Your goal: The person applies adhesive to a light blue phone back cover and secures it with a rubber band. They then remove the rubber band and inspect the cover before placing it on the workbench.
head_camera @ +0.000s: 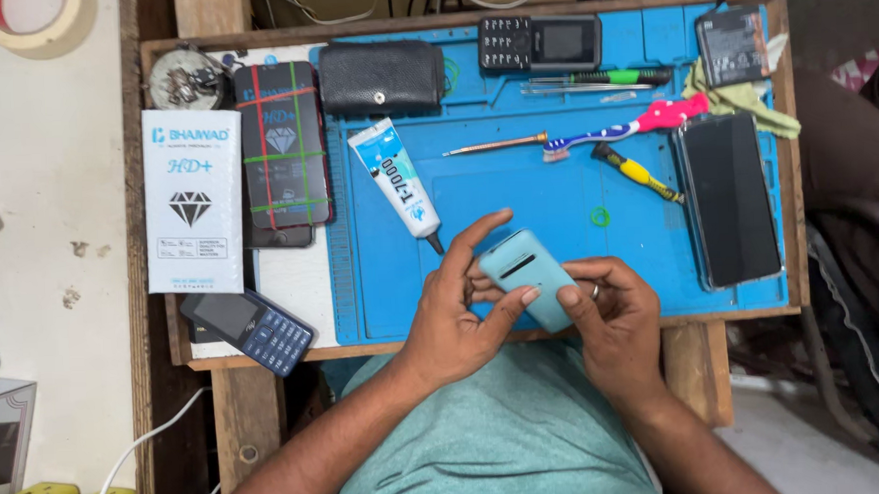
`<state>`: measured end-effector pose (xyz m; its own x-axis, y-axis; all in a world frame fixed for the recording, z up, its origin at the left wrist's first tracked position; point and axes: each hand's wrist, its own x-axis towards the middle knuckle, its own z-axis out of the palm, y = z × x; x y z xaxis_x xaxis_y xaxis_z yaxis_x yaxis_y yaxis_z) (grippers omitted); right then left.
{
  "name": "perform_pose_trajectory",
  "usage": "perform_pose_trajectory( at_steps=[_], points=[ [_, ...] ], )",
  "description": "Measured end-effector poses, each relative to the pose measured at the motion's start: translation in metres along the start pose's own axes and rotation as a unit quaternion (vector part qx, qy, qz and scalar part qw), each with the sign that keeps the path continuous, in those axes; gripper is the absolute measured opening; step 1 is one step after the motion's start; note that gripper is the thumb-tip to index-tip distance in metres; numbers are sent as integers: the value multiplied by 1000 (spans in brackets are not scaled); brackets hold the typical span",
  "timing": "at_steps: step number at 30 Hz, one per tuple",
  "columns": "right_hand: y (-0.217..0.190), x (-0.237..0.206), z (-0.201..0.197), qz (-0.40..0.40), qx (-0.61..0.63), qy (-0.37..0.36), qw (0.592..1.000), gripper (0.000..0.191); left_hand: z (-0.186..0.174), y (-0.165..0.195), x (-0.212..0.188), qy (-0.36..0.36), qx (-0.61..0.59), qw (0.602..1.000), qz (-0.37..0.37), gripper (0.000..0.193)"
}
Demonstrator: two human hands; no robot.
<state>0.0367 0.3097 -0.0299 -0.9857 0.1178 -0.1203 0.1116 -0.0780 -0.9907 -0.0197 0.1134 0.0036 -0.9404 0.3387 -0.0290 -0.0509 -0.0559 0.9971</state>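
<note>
Holding a light blue phone (525,276) between them, both hands met low in the middle of the frame, just over the near edge of the blue mat (554,189). The left hand (457,319) had its fingers curled around the phone's left side, forefinger raised above its top end. The right hand (612,314) pinched the lower right end, a ring on one finger. Just up and left of the phone lay a glue tube (396,183), nozzle pointing toward the hands. A toothbrush (622,129) and a yellow screwdriver (637,172) lay farther up the mat, a smartphone (729,198) face up at the right. At the left sat a white box (193,200), with a dark keypad phone (252,329) below it.
</note>
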Motion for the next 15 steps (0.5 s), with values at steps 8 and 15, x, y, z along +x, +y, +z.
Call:
perform_pose_trajectory(
  at_steps=[8,15],
  points=[
    [-30,17,-8,-140,-210,-220,942,139,-16,-6,-6,-29,-71,994,-79,58],
    [-48,31,-2,-111,-321,-309,888,151,-14,-12,-14,-85,-92,987,-97,61]
  ],
)
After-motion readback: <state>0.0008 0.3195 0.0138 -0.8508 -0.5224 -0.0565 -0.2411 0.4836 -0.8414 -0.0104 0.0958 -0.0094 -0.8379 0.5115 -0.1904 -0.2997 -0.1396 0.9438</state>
